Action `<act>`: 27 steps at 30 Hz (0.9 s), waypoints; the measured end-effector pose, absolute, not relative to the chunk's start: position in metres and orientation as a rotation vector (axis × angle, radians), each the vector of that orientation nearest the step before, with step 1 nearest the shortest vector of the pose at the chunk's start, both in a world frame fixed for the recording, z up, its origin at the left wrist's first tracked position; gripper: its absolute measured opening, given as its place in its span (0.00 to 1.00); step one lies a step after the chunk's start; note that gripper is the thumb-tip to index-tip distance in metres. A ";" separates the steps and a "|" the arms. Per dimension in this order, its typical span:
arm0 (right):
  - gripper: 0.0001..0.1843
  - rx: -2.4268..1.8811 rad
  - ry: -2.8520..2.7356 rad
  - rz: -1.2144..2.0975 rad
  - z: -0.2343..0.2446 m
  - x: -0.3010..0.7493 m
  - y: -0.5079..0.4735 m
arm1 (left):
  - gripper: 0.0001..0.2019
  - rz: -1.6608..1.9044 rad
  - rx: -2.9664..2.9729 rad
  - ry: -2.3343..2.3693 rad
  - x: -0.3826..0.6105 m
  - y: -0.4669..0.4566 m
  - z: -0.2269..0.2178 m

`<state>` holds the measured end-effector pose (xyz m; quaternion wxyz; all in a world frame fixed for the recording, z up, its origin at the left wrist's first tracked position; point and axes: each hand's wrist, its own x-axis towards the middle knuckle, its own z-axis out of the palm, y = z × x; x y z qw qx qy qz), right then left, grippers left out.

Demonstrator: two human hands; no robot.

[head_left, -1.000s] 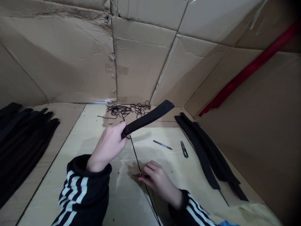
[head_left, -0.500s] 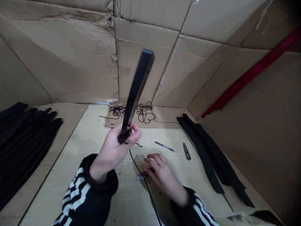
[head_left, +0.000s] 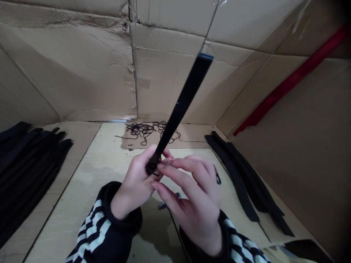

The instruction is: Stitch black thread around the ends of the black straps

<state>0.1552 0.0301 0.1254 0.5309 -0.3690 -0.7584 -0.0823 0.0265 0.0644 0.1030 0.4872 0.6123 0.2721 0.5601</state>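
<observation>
My left hand (head_left: 134,182) is closed round the lower end of a long black strap (head_left: 183,102), which stands tilted up and to the right. My right hand (head_left: 192,197) has its fingers reaching to that same lower end, with thumb and forefinger pinched at it; what they pinch is too small to make out. A thin black cord (head_left: 175,230) runs down the board below my hands. A small metal tool (head_left: 168,202) lies on the board under my right hand.
A pile of black straps (head_left: 30,164) lies at the left. More black straps (head_left: 244,179) lie at the right, with thread snips (head_left: 218,177) beside them. Tangled black cord (head_left: 148,129) sits at the back. Cardboard walls (head_left: 82,73) surround the wooden board (head_left: 90,175). A red bar (head_left: 287,84) leans at the right.
My left hand swung the strap from lying low to standing upright. My right hand left the metal tool on the board and rose to the strap's lower end.
</observation>
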 end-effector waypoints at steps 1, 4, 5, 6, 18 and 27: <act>0.05 -0.881 -1.806 -0.199 0.125 0.153 0.032 | 0.13 1.366 1.495 0.633 0.026 0.065 0.103; 0.04 -0.875 -1.783 -0.220 0.125 0.151 0.034 | 0.21 1.358 1.521 0.654 0.025 0.065 0.103; 0.04 -0.870 -1.773 -0.225 0.125 0.152 0.035 | 0.21 1.355 1.535 0.680 0.025 0.065 0.103; 0.05 -0.869 -1.766 -0.217 0.125 0.152 0.035 | 0.20 1.356 1.545 0.710 0.025 0.065 0.103; 0.08 -0.858 -1.762 0.205 0.137 0.157 0.041 | 0.13 1.255 1.313 0.514 0.022 0.063 0.097; 0.07 -0.910 -1.671 0.458 0.127 0.166 0.051 | 0.08 1.298 1.417 0.488 0.026 0.070 0.099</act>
